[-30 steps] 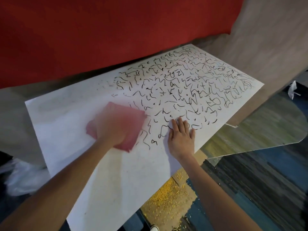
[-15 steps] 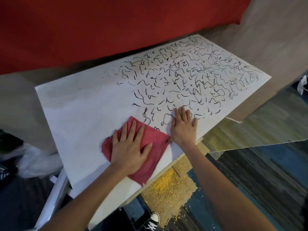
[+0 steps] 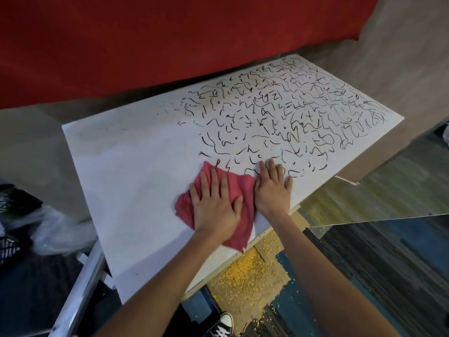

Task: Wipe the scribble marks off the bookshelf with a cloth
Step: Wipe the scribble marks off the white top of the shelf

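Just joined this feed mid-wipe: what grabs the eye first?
Black scribbles crowd the right half of the white bookshelf panel, while its left half is bare of marks. At the near edge the left hand presses a pink cloth flat, the right hand flat on the panel beside it. A red sheet fills the top.

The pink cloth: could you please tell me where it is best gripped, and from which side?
Probably the near corner of the pink cloth, which seems to overhang the front edge of the white panel: pinch it from the person's side. The rest lies flat under the left hand, and the right hand blocks its right.
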